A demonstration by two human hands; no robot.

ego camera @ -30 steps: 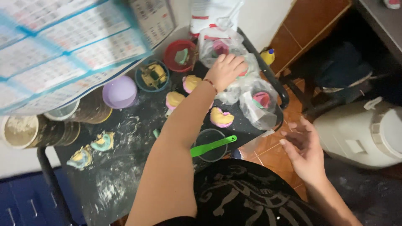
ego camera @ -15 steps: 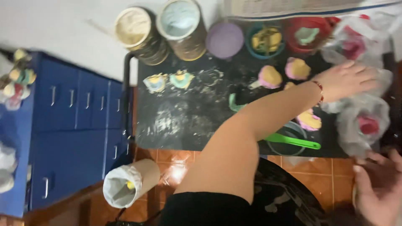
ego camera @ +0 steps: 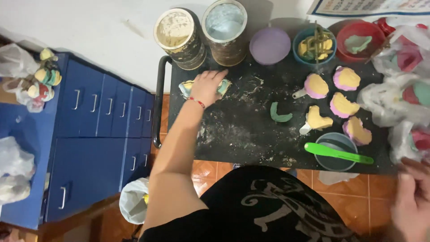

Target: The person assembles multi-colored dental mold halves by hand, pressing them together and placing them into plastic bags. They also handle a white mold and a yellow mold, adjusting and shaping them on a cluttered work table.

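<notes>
Head view shows the left hand (ego camera: 209,86) palm-down on a pair of pale blue-and-yellow moulded pieces (ego camera: 187,88), fingers curled over them near the far left of the black table (ego camera: 242,130); only the ends of the pieces show past the hand, so their long axis runs left to right along the table's back edge. The right hand (ego camera: 414,197) hangs blurred at the lower right, off the table, and whether it is clenched or loose cannot be told. Just behind the left hand stand two tall tins (ego camera: 179,38). To the right lie a green crescent (ego camera: 280,114), pink-and-yellow shell moulds (ego camera: 342,105), and a green spatula (ego camera: 338,153) lying across a small bowl (ego camera: 333,166).
</notes>
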